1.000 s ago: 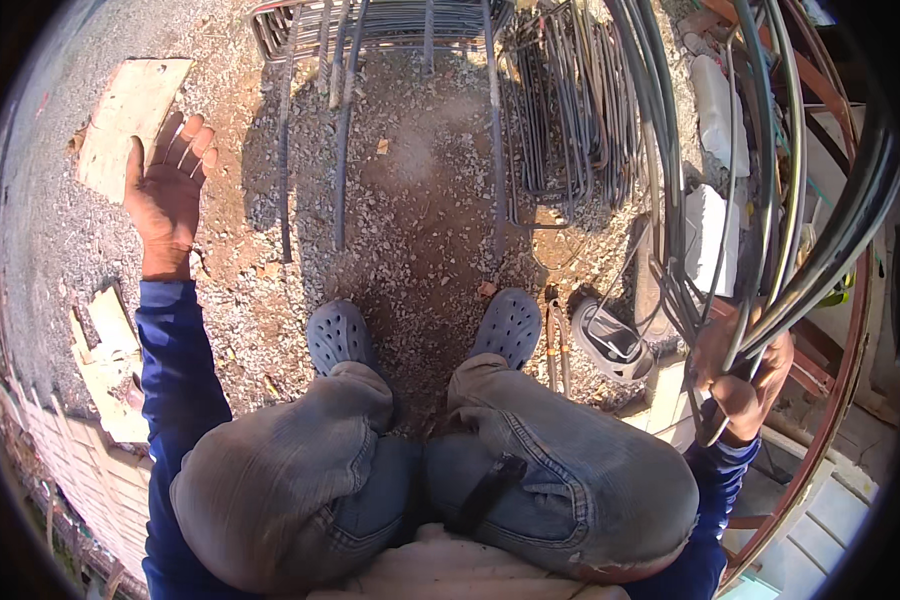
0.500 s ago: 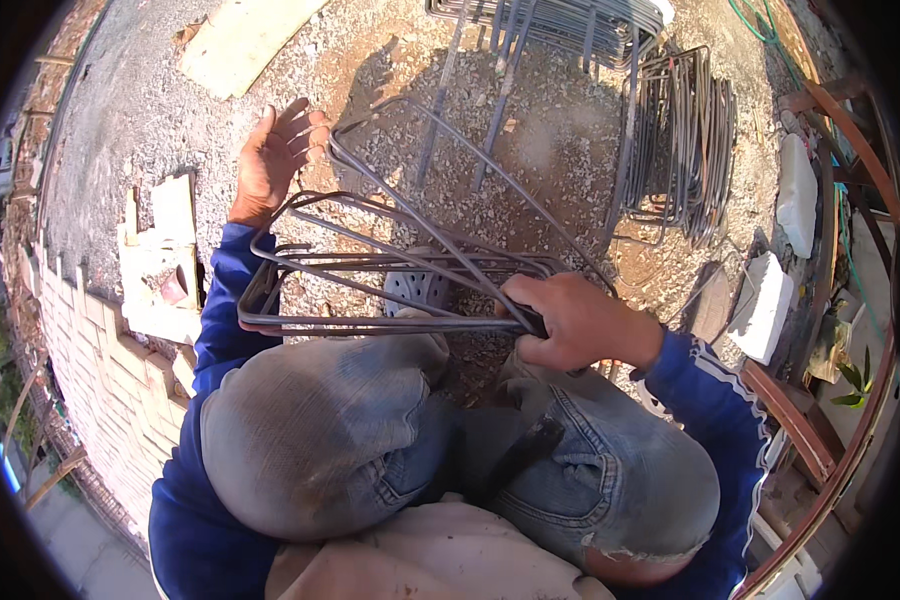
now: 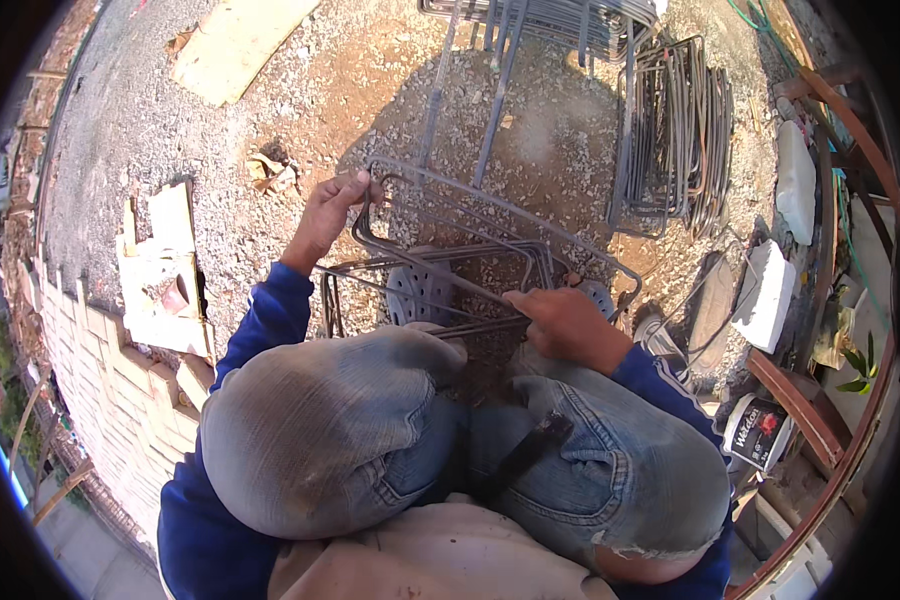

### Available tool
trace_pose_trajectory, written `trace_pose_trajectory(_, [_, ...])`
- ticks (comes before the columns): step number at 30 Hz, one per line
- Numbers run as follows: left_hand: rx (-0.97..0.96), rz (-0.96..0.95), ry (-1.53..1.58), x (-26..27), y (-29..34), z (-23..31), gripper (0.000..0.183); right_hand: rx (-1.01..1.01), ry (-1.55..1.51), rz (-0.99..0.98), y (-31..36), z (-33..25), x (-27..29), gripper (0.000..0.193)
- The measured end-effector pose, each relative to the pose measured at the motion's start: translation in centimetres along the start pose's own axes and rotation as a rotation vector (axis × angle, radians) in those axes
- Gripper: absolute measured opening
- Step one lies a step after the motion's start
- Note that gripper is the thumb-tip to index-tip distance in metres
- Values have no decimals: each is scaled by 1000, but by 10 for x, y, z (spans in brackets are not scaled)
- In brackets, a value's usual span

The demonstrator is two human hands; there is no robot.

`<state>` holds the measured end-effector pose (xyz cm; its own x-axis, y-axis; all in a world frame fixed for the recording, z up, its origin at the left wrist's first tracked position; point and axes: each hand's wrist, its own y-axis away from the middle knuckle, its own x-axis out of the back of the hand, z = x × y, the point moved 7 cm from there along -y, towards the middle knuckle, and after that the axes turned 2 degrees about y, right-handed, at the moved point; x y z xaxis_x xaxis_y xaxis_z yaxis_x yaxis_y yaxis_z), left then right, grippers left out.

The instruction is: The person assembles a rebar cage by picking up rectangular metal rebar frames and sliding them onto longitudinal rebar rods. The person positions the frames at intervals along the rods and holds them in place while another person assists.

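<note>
left hand (image 3: pixel 332 212): grasping bent rods (image 3: pixel 440 271) by a corner, centre-left | right hand (image 3: pixel 572 328): gripping bent rods, centre | rod pile (image 3: pixel 678 140): upper right

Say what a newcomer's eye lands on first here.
First, the bent steel stirrups at mid-picture, in front of the knees, with the left hand at a far-left corner and the right hand at the near-right side. Next, the dark stack of stirrups lying on sunlit gravel at upper right. Then the bright white block at the right, beyond the right forearm.
</note>
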<state>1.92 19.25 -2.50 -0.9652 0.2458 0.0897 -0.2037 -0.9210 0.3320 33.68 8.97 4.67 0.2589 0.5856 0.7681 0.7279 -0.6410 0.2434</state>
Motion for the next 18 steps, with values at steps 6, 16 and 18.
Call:
trace_pose_trajectory(6, [-124,245,69,-8,33,33,38,17,14,130,8,-11,31,39])
trace_pose_trajectory(16, [-356,454,-52,-8,73,85,44,3,107,144,20,-3,52,20])
trace_pose_trajectory(18, [-282,394,-10,-11,56,88,43,-42,131,55,22,4,63,21])
